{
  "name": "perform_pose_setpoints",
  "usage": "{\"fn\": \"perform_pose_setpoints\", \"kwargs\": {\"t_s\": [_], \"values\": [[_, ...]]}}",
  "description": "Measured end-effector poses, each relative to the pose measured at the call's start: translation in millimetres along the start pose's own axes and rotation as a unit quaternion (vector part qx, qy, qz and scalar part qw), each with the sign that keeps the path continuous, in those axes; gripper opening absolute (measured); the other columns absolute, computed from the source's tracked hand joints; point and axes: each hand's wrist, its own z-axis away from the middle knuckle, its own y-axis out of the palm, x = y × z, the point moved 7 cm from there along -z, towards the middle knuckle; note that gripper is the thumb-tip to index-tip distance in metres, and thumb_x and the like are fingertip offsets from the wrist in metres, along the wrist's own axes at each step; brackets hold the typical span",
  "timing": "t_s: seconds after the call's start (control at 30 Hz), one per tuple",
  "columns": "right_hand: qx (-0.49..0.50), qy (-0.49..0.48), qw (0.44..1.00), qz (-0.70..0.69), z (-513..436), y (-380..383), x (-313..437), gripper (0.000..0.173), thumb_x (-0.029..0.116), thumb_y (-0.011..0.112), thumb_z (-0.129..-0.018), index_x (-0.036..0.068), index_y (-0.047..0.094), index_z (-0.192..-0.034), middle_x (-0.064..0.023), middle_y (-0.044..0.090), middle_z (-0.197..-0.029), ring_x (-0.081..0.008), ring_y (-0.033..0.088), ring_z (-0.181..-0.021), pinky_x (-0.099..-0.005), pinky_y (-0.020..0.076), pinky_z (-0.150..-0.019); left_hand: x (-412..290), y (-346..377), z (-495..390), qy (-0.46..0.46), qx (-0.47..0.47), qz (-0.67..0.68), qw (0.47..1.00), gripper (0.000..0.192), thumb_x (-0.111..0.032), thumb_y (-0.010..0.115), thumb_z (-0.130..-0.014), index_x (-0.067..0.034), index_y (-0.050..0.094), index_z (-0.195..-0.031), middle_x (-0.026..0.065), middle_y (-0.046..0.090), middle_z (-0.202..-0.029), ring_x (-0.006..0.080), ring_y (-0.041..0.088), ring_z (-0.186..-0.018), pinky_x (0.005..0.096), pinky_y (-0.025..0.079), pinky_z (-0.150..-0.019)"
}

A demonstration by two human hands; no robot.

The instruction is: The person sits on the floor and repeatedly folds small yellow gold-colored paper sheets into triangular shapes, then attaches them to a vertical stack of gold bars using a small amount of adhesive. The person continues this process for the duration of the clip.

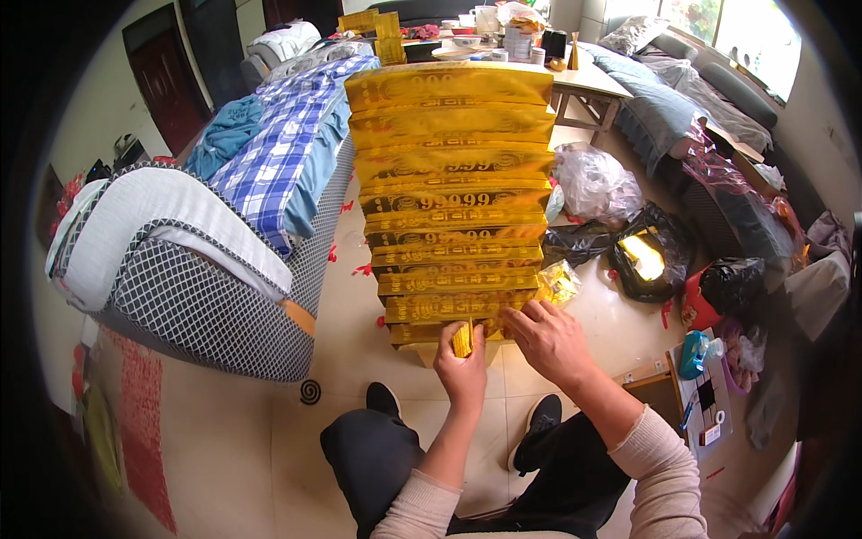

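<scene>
Before me stands a tall, stepped stack of gold foil paper bars (pixel 451 200), printed with figures and ornament. It rests on a pale support that shows only partly below the front bar. In my left hand (pixel 463 374), at the stack's near edge, is a small wad of folded gold foil paper (pixel 462 341), its layered end up between thumb and fingers. My right hand (pixel 549 337) is just to the right, fingertips bent down at the right end of the nearest bars. Its fingertips overlap the gold foil there, and whether they grip any of it is hidden.
A sofa (pixel 209 303) stands left, a cluttered table (pixel 596 81) behind the stack. On the right floor lie a clear plastic bag (pixel 596 182), a black bag with gold foil (pixel 650 256) and a gold packet (pixel 557 283). A low stand (pixel 700 404) holds small items; a mosquito coil (pixel 310 391) lies left.
</scene>
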Motion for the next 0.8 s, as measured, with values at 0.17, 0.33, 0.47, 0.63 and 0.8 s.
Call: {"fn": "perform_pose_setpoints", "kwargs": {"t_s": [0.17,0.33,0.47,0.63,0.8], "values": [[-0.007,0.033,0.998,-0.044,2,12,-7,0.028,0.023,0.067,-0.094,0.010,0.060,-0.118,-0.0071,0.065,-0.092,-0.0274,0.066,-0.091,-0.0416,0.0545,-0.072,-5,1,-1,-0.048,0.030,-0.016,0.998,0.022,-0.014,0.079,-0.091,0.000,0.062,-0.097,0.0047,0.066,-0.078,0.0123,0.059,-0.071,0.0314,0.052,-0.069],[-0.023,0.077,0.993,-0.082,1,9,-11,0.024,0.021,0.065,-0.094,0.009,0.061,-0.114,-0.0103,0.069,-0.091,-0.0299,0.068,-0.089,-0.0441,0.0551,-0.072,-1,5,-3,-0.045,0.050,-0.009,0.998,0.025,-0.018,0.079,-0.091,-0.001,0.063,-0.097,0.0086,0.068,-0.077,0.0201,0.063,-0.069,0.0349,0.052,-0.069],[-0.040,0.112,0.983,-0.137,3,2,-18,0.024,0.019,0.068,-0.092,0.008,0.063,-0.113,-0.0099,0.069,-0.088,-0.0293,0.069,-0.084,-0.0432,0.0553,-0.070,8,-4,-3,0.021,-0.009,0.030,0.999,0.024,-0.020,0.078,-0.093,-0.002,0.062,-0.095,0.0059,0.066,-0.076,0.0182,0.062,-0.067,0.0337,0.051,-0.067],[-0.070,0.159,0.957,-0.231,24,-22,-17,0.021,0.016,0.074,-0.093,0.007,0.067,-0.111,-0.0066,0.069,-0.089,-0.0202,0.065,-0.070,-0.0337,0.0530,-0.065,7,-20,18,-0.254,0.070,0.254,0.931,0.020,-0.024,0.071,-0.100,-0.009,0.059,-0.098,-0.0002,0.061,-0.082,0.0097,0.056,-0.070,0.0275,0.047,-0.065],[0.081,0.200,0.914,-0.344,50,6,22,0.032,0.029,0.078,-0.092,0.006,0.069,-0.111,-0.0085,0.073,-0.095,-0.0215,0.069,-0.080,-0.0361,0.0542,-0.071,-9,-3,53,-0.388,0.139,0.421,0.808,0.019,-0.026,0.067,-0.102,-0.009,0.061,-0.104,0.0012,0.062,-0.094,0.0155,0.061,-0.087,0.0308,0.051,-0.080]]}}
